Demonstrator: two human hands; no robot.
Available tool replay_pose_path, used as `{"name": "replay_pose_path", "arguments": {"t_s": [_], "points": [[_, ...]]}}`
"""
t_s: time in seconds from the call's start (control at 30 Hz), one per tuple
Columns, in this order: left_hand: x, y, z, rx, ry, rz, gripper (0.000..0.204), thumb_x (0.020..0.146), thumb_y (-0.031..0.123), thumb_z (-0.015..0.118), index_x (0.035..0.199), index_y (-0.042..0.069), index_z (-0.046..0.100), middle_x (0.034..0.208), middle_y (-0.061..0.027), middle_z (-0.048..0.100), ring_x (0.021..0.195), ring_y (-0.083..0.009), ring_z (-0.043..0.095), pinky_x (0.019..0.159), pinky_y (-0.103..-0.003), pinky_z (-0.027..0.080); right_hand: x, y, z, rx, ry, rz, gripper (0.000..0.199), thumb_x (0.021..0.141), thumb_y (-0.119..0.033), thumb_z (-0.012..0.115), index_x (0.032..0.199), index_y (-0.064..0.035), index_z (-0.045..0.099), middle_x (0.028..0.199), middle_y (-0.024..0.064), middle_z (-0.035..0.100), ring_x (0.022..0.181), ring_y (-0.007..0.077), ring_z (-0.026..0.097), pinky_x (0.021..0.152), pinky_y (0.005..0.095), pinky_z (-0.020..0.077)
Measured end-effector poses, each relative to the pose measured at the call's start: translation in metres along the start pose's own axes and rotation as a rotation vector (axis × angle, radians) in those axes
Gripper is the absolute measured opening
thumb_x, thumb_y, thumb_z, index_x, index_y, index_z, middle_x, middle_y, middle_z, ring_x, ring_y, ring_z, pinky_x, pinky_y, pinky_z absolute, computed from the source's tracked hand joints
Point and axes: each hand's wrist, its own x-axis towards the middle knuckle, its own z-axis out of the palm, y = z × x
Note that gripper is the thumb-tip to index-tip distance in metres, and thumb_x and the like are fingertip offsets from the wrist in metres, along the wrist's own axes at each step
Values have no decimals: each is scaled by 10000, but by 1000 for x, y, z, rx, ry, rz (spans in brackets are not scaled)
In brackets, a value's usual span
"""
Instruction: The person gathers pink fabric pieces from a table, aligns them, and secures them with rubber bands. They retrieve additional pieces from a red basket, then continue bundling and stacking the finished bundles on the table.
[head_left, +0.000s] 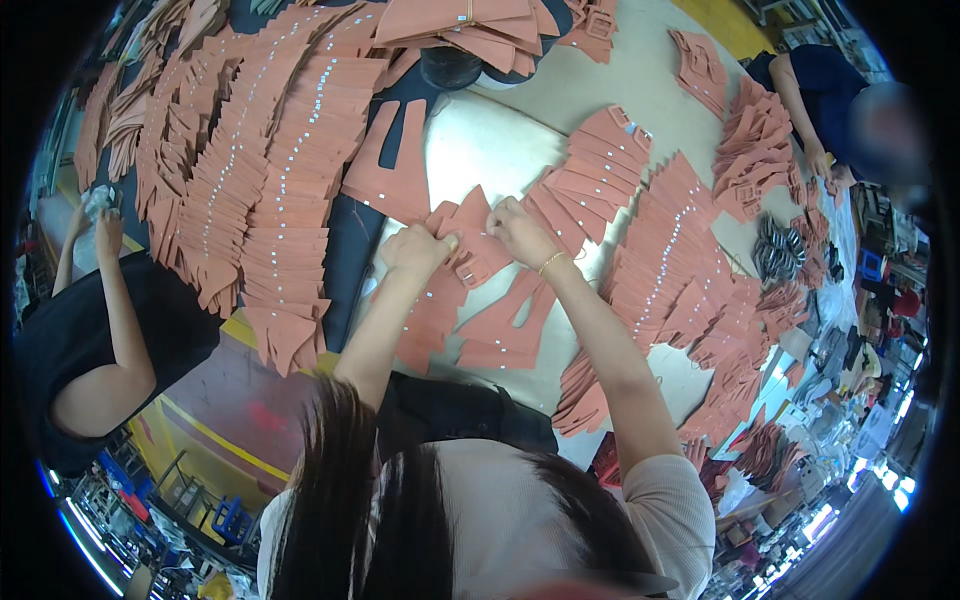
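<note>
Both hands are at one coral cut piece (467, 222) of flat, leather-like material, over the pale tabletop. With fingers closed, my left hand (418, 248) pinches its left edge, thumb on top. My right hand (518, 232) has its fingertips bent and closed at the right edge, partly hiding what they grip. A coral-covered buckle (472, 272) shows just below, between the hands. Nearer me lies a coral piece with an oval cutout (505, 320), and beside it other coral pieces (428, 325). A large piece with a long slot (398, 160) lies beyond my left hand.
Long overlapping rows of coral pieces (300, 190) cover the left; more rows (655, 260) spread to the right. A tied stack (465, 25) sits at the far side near a dark round object (450, 68). Dark buckles (778, 248) lie farther right. Co-workers (120, 340) are at left and far right.
</note>
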Motion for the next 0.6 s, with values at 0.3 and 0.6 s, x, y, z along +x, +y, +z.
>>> {"name": "replay_pose_path", "arguments": {"t_s": [0.3, 0.6], "points": [[5, 0, 3, 1, 12, 1, 669, 719, 671, 582, 938, 52, 709, 963, -173, 693, 937, -299, 668, 796, -386, 513, 3, 4, 7, -166, 197, 1, 59, 842, -44, 567, 899, -31, 562, 972, 100, 507, 841, 286, 588, 777, 397, 482], [8, -1, 6, 19, -23, -11, 692, 722, 681, 574, 976, 50, 703, 982, -136, 697, 938, -290, 669, 793, -381, 514, 3, 1, 11, -190, 266, 80, 89, 807, -98, 642, 885, -64, 612, 944, 88, 516, 800, 294, 606, 726, 403, 497]]}}
